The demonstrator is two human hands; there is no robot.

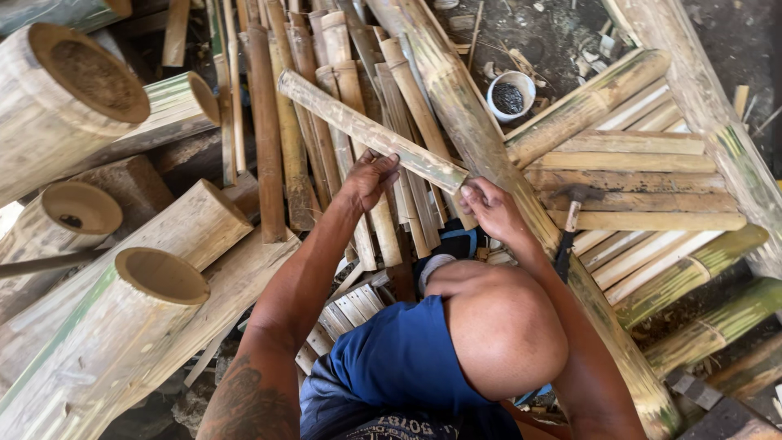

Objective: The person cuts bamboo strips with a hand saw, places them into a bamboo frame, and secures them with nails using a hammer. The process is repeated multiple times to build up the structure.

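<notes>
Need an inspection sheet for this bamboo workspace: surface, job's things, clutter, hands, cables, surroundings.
Surface: slatted bamboo frame with split strips laid across.
Job's things: split bamboo slat, held level over the pile.
Clutter: loose bamboo strips; hammer on the frame; white cup with dark contents.
Hands: left hand grips the slat's middle; right hand pinches its near end.
Cables: nothing seen.
Surroundings: thick bamboo culms stacked at left; dirt floor.

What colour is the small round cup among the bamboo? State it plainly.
The cup is white, holding something dark grey; the head view shows it.
</notes>
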